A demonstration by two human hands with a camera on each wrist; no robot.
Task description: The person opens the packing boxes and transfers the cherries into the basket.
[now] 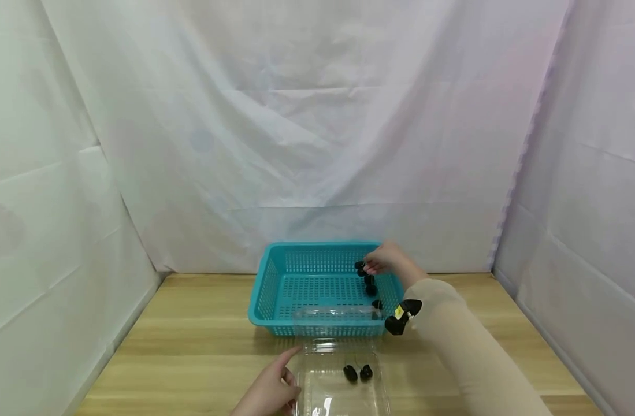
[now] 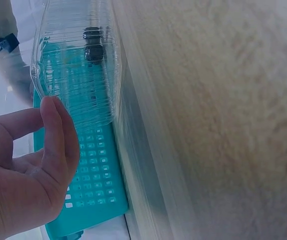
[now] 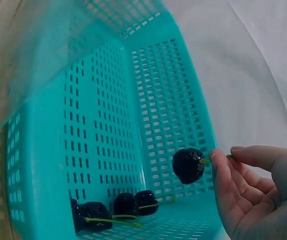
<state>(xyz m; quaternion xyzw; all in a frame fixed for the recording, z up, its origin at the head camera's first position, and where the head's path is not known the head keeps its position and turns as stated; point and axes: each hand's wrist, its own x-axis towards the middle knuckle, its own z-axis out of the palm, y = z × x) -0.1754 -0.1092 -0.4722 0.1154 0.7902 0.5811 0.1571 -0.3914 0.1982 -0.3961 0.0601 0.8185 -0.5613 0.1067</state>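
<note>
My right hand (image 1: 387, 258) pinches the green stem of a dark cherry (image 3: 188, 165) between thumb and index finger, above the right end of a turquoise slotted basket (image 1: 260, 283). Several more dark cherries with green stems (image 3: 96, 216) lie inside at that end. Nearer me stands a clear plastic box (image 1: 317, 398) with its lid raised against the basket's front. Two dark cherries (image 1: 351, 373) sit in its base. Thumb and fingertips of my left hand (image 2: 38, 160) meet at the box's left edge, near the hinge; in the head view part of this grip is hidden.
Bare wooden tabletop (image 1: 192, 335) lies left of the box and basket. A white cloth (image 1: 307, 144) hangs behind the table and along both sides. A black device with a yellow mark (image 1: 403, 316) is strapped over the right sleeve.
</note>
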